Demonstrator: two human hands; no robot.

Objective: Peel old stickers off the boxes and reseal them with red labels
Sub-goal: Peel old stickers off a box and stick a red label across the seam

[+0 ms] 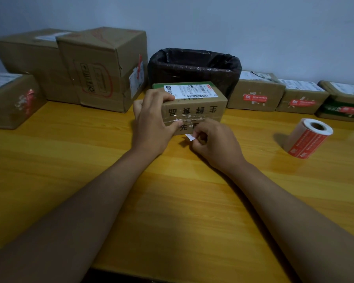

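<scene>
Left hand (pixel 151 121) grips box (pixel 194 108); right hand (pixel 215 144) pinches torn sticker scrap (pixel 189 137). Residue remains; label roll (pixel 309 138) untouched; far-right boxes (pixel 255 94) already relabelled.

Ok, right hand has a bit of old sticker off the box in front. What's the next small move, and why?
Probably drop the torn white scrap pinched in the right hand into the black-lined bin behind the box, then return. White sticker remnants still dot the front seam, so peeling isn't done. The left hand grips the box, steadying it.
</scene>
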